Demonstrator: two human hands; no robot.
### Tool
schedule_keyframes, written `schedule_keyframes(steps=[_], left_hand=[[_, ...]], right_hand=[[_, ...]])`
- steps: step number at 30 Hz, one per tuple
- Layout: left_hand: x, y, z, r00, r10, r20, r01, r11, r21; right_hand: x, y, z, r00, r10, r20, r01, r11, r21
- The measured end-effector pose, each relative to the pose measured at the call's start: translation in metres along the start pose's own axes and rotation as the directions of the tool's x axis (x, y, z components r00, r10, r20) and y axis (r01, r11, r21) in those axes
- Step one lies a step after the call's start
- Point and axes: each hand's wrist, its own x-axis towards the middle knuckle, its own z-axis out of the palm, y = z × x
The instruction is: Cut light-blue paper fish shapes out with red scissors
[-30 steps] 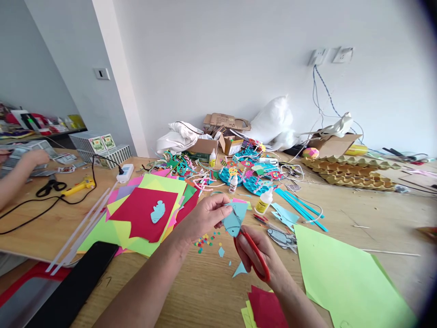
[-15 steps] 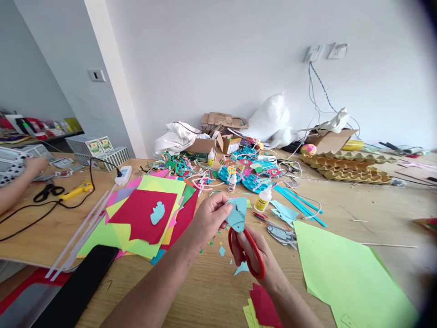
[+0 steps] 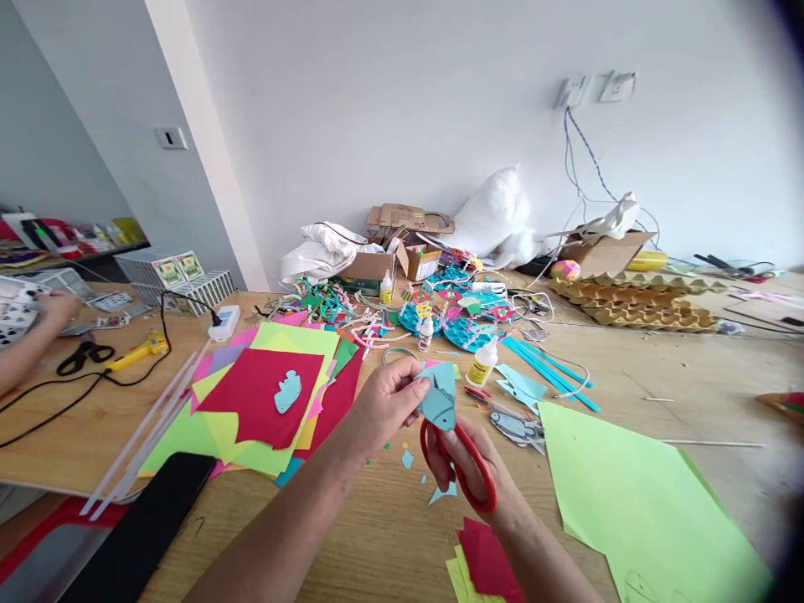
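Between its thumb and fingers my left hand (image 3: 393, 394) pinches a small light-blue paper piece (image 3: 440, 402) with a fish drawn on it. My right hand (image 3: 474, 461) is wrapped in the handles of red scissors (image 3: 479, 490), just under the lower end of that piece; the blades are hidden behind paper and fingers. Light-blue scraps (image 3: 445, 492) lie on the table below. Left of my hands, a blue paper fish cutout (image 3: 288, 392) rests on a red sheet (image 3: 251, 402) atop a stack of coloured paper.
A black phone (image 3: 141, 528) lies at the near left. Glue bottles (image 3: 482, 363) and craft pieces stand behind my hands. A green sheet (image 3: 628, 494) and a grey fish cutout (image 3: 515, 427) lie to the right. Another person's hand (image 3: 56, 308) holds cards at far left.
The scissor handles have spread slightly wider, with my right hand a little lower. The blue piece has turned slightly in my left hand. The view has shifted a little.
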Motion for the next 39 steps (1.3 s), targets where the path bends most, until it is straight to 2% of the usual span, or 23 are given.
schedule_keyframes(steps=[11, 20, 39], left_hand=[[-0.0005, -0.0024, 0.0035, 1.0, 0.0, 0.026, 0.002, 0.998, -0.07], [-0.0015, -0.0053, 0.007, 1.0, 0.01, 0.001, -0.01, 0.997, -0.081], [-0.0011, -0.0076, 0.0085, 0.999, -0.042, -0.005, 0.041, 0.994, -0.102]], right_hand=[[-0.0023, 0.0066, 0.0027, 0.999, -0.016, -0.032, 0.016, 1.0, 0.003], [-0.0032, 0.0029, 0.0044, 0.998, -0.011, -0.069, 0.009, 1.0, -0.028], [-0.0047, 0.0026, 0.0053, 0.992, -0.022, -0.123, 0.011, 0.996, -0.089]])
